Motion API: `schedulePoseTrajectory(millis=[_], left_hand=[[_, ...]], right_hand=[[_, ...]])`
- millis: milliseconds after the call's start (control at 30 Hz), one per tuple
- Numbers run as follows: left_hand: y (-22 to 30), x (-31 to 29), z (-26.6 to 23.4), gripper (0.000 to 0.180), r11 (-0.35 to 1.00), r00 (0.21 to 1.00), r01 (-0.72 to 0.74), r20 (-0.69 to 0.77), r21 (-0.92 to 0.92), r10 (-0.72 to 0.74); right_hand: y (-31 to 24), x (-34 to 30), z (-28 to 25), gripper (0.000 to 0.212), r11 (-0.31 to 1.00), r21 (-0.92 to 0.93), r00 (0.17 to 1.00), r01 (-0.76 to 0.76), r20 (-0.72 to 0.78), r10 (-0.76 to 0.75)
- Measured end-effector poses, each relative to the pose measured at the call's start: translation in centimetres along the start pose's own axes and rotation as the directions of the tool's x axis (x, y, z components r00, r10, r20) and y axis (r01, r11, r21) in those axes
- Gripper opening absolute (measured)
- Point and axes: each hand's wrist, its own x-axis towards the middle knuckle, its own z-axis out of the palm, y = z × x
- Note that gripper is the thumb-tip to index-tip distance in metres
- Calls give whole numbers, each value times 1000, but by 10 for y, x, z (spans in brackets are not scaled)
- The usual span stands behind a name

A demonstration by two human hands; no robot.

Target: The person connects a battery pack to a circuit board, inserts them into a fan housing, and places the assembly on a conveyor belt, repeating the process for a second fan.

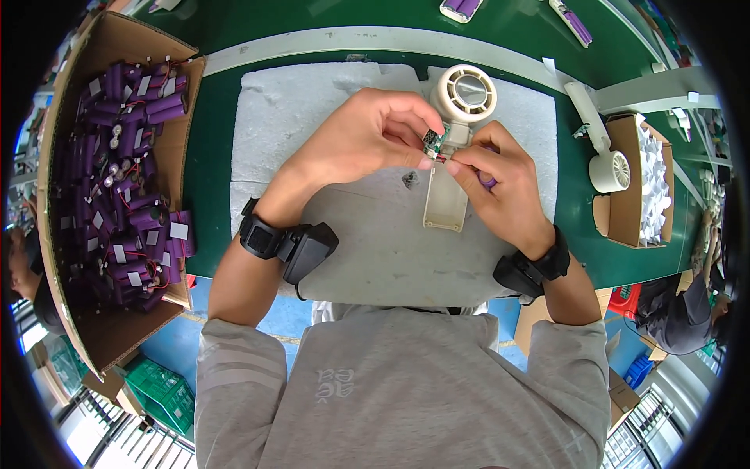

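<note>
Between the thumb and fingers of my left hand [355, 139] is a small green circuit board [433, 141]. My right hand [504, 184] pinches a short red-wired plug [441, 158] against the board's lower edge. A purple battery [487, 181] shows partly behind my right fingers; whether they grip it is hidden. Under both hands lies a cream handheld fan [469, 91], round head pointing away from me. Its handle shell [444, 209] is opened, with the hollow side up, and my fingers cover its upper part.
A white foam pad [351, 242] lies on the green table [215, 156]. At left, a cardboard box [191, 102] holds many wired purple batteries [129, 203]. To the right are another fan [609, 168] and a box [623, 184] of white pieces. Beyond a grey rail [328, 41] lie battery-filled shells [574, 25].
</note>
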Motion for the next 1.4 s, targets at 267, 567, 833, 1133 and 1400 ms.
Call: schedulePoseTrajectory(millis=[267,567,833,1133,1400], left_hand=[[-6,1,9,37,975,981,-176,-55,132,185],[-10,1,20,39,906,945,-261,-103,332,310],[-15,2,17,29,965,955,-165,-210,204,208],[-18,1,23,26,931,936,-227,-199,287,290],[-16,0,23,28,896,945,-192,-171,402,279]], right_hand=[[7,2,0,9,992,-19,992,126,-6,-126],[-3,5,9,33,999,-41,973,5,-231,-15],[3,6,7,36,993,-115,969,38,-238,-64],[8,8,7,34,990,-124,957,63,-275,-95],[5,6,7,33,998,-60,962,-4,-272,-12]])
